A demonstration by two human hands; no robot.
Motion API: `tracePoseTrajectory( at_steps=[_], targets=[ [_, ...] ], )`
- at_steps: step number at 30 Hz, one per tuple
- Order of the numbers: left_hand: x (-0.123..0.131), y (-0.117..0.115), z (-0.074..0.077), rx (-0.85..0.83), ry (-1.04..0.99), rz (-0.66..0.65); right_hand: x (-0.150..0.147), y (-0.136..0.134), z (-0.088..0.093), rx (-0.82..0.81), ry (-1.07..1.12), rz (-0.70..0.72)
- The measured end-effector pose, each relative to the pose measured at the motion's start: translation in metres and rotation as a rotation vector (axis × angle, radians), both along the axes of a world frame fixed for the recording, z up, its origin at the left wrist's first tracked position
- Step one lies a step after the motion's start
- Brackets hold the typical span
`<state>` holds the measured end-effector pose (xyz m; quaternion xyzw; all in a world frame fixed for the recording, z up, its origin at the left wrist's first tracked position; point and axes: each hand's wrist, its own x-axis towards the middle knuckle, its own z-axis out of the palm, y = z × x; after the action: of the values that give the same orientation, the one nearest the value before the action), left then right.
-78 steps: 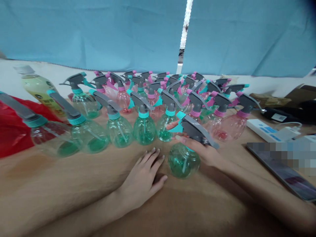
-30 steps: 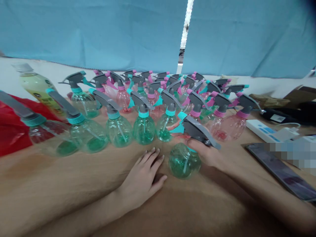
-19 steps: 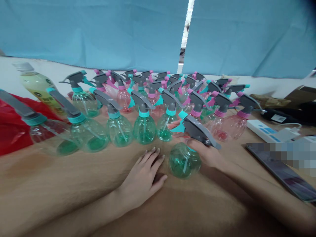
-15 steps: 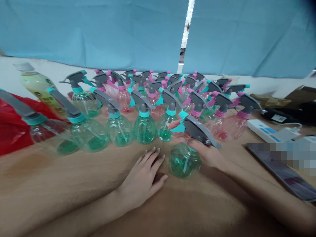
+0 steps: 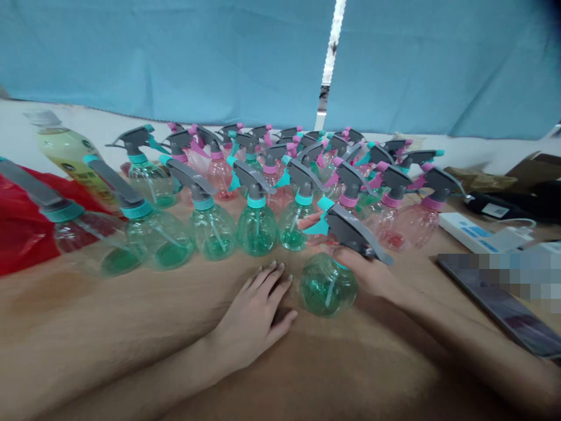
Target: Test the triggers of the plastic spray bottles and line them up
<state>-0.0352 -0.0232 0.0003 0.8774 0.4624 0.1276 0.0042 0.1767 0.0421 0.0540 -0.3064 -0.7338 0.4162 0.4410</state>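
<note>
My right hand is closed round the neck of a green spray bottle, which has a grey head and a turquoise nozzle and collar. The bottle is slightly tilted, and I cannot tell whether its base touches the table. Some right fingers are hidden behind the spray head. Flat on the wooden table, my left hand lies with its fingers stretched out, just left of that bottle and holding nothing. Beyond the left fingertips stands another green spray bottle, part of a front row.
Behind stand several more spray bottles, green and pink. On the left are a red plastic bag and a tilted drink bottle. A white power strip and a dark phone-like slab lie right. Blue cloth hangs behind.
</note>
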Motion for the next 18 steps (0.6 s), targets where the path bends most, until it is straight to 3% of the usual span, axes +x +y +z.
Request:
tracePoseTrajectory(
  at_steps=[6, 18],
  targets=[
    [0.0006, 0.0005, 0.0005, -0.016, 0.020, 0.004, 0.0013, 0.0018, -0.0018, -0.079, 0.022, 0.028],
    [0.0005, 0.0001, 0.0012, -0.014, 0.023, 0.000, -0.0003, -0.0001, 0.0039, 0.007, 0.029, -0.002]
  ],
)
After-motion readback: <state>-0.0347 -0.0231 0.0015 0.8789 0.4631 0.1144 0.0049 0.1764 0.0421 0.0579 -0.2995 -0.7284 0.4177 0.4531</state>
